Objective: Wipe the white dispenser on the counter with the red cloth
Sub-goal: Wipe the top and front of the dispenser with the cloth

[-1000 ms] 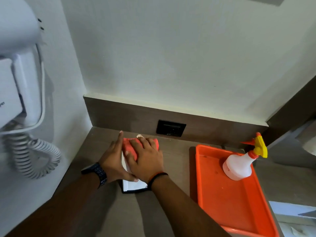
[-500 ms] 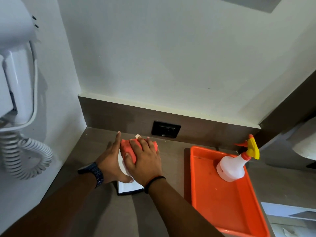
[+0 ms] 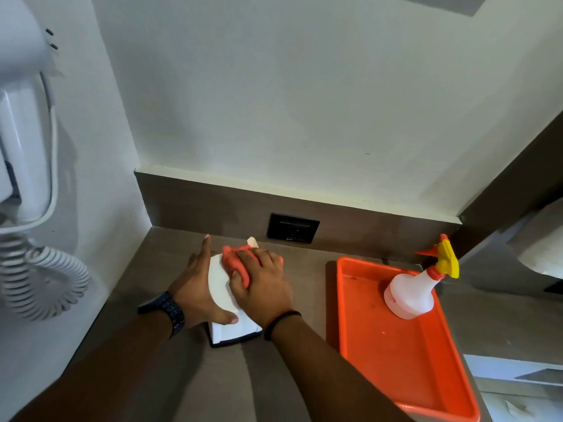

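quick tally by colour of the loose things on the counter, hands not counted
White: 2, the dispenser and the spray bottle standing in the tray
Red: 1, the cloth pressed on the dispenser under the right hand
Orange: 1, the tray
Total: 4

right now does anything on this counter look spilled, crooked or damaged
Nothing stands out. The spray bottle stands upright in the orange tray, and the white dispenser sits flat under both hands, red cloth on top.
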Tool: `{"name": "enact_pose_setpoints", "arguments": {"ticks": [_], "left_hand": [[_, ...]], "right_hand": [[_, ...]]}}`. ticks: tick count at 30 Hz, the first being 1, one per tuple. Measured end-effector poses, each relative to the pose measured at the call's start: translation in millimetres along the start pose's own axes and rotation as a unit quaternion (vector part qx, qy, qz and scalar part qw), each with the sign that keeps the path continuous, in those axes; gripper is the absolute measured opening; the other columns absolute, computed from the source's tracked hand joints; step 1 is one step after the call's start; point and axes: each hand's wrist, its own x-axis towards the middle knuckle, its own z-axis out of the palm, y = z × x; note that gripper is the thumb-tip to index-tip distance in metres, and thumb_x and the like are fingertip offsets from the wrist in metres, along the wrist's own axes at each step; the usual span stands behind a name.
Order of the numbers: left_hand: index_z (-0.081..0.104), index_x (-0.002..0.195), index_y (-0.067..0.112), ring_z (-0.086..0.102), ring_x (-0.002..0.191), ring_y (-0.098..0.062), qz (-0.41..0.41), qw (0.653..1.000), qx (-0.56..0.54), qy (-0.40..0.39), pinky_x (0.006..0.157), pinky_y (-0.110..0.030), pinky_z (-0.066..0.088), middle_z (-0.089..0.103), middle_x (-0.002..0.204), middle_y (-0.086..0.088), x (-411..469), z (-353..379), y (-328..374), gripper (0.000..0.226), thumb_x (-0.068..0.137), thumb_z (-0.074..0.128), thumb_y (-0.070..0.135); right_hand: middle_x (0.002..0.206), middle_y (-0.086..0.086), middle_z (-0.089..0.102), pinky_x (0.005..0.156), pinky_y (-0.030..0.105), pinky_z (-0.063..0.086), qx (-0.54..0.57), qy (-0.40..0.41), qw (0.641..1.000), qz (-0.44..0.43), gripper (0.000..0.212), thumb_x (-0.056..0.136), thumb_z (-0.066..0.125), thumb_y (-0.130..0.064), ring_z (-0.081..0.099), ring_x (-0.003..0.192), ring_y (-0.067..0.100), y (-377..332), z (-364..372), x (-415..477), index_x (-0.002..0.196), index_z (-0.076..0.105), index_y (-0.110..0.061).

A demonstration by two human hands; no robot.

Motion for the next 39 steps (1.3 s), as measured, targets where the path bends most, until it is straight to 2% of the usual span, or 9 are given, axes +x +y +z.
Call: {"name": "enact_pose_setpoints", "arguments": {"ticks": [10, 13, 24, 27, 29, 31, 34, 36, 39], "left_hand": [[-0.032, 0.14, 0.029, 0.023, 0.144, -0.029, 0.02, 1.0, 0.018, 0.009, 0.114, -0.054, 0.031, 0.018, 0.157, -0.011, -1, 4, -2, 0.164, 0.027, 0.083, 0.062], [-0.027, 0.142, 0.021, 0.024, 0.144, -0.024, 0.03, 0.999, 0.031, -0.023, 0.119, -0.053, 0.019, 0.025, 0.156, -0.007, 5, 3, -2, 0.161, 0.033, 0.084, 0.063], [-0.018, 0.143, 0.031, 0.025, 0.143, -0.021, -0.008, 0.996, 0.056, 0.07, 0.116, -0.05, 0.027, 0.025, 0.155, -0.002, 8, 15, -22, 0.161, 0.022, 0.08, 0.072], [-0.013, 0.144, 0.032, 0.027, 0.142, -0.019, -0.018, 0.995, 0.054, 0.078, 0.116, -0.049, 0.028, 0.027, 0.154, 0.0, 5, 18, -17, 0.159, 0.022, 0.079, 0.073], [-0.003, 0.145, 0.031, 0.029, 0.139, -0.023, -0.051, 0.991, 0.018, 0.122, 0.113, -0.047, 0.034, 0.028, 0.153, -0.004, -3, 25, -1, 0.153, 0.021, 0.079, 0.068], [0.022, 0.141, 0.019, 0.039, 0.13, -0.033, -0.085, 0.97, 0.036, 0.227, 0.107, -0.047, 0.039, 0.04, 0.142, -0.013, -11, 44, 21, 0.137, 0.026, 0.084, 0.062], [0.041, 0.126, 0.015, 0.043, 0.116, -0.044, -0.181, 0.917, -0.032, 0.353, 0.097, -0.052, 0.04, 0.044, 0.127, -0.025, -25, 75, 67, 0.114, 0.031, 0.092, 0.053], [0.034, 0.132, 0.019, 0.033, 0.124, -0.042, -0.223, 0.906, -0.07, 0.354, 0.102, -0.055, 0.034, 0.033, 0.138, -0.024, -27, 81, 88, 0.123, 0.03, 0.091, 0.059], [0.023, 0.144, 0.021, 0.018, 0.141, -0.036, -0.097, 0.937, 0.03, 0.334, 0.113, -0.055, 0.02, 0.025, 0.153, -0.019, -7, 61, 78, 0.135, 0.034, 0.087, 0.066]], "right_hand": [[0.124, -0.004, 0.068, 0.092, 0.044, 0.046, -0.058, 0.037, 0.996, -0.063, 0.037, 0.082, 0.058, -0.039, 0.054, 0.122, 0.025, -10, 8, -3, 0.117, 0.065, -0.03], [0.127, -0.003, 0.067, 0.096, 0.043, 0.046, -0.024, 0.034, 0.997, -0.063, 0.041, 0.084, 0.053, -0.037, 0.053, 0.121, 0.024, 1, 3, -12, 0.122, 0.065, -0.03], [0.125, -0.01, 0.066, 0.096, 0.043, 0.045, -0.031, 0.012, 0.998, -0.046, 0.037, 0.083, 0.056, -0.038, 0.049, 0.123, 0.023, -11, 9, 11, 0.119, 0.065, -0.034], [0.116, -0.004, 0.071, 0.091, 0.041, 0.049, 0.019, 0.06, 0.996, -0.063, 0.037, 0.079, 0.06, -0.029, 0.056, 0.112, 0.025, 3, 7, 2, 0.115, 0.069, -0.031], [0.109, 0.001, 0.073, 0.093, 0.038, 0.048, 0.123, 0.105, 0.987, 0.014, 0.035, 0.079, 0.062, -0.017, 0.06, 0.104, 0.024, 8, 8, -3, 0.11, 0.071, -0.032], [0.095, 0.004, 0.074, 0.086, 0.041, 0.054, 0.322, 0.18, 0.905, 0.213, 0.024, 0.084, 0.066, -0.018, 0.065, 0.091, 0.025, 8, 0, -3, 0.096, 0.073, -0.038], [0.062, -0.004, 0.069, 0.057, 0.033, 0.056, 0.562, 0.291, 0.663, 0.399, 0.01, 0.086, 0.071, -0.039, 0.063, 0.057, 0.018, 25, -8, -3, 0.078, 0.073, -0.034], [0.059, -0.013, 0.072, 0.051, 0.024, 0.055, 0.551, 0.35, 0.645, 0.397, 0.013, 0.088, 0.068, -0.038, 0.067, 0.054, 0.007, 41, -13, -11, 0.076, 0.073, -0.04], [0.066, -0.015, 0.075, 0.055, 0.023, 0.055, 0.541, 0.361, 0.666, 0.365, 0.019, 0.09, 0.065, -0.029, 0.069, 0.06, 0.002, 53, -18, -20, 0.081, 0.075, -0.042]]}}
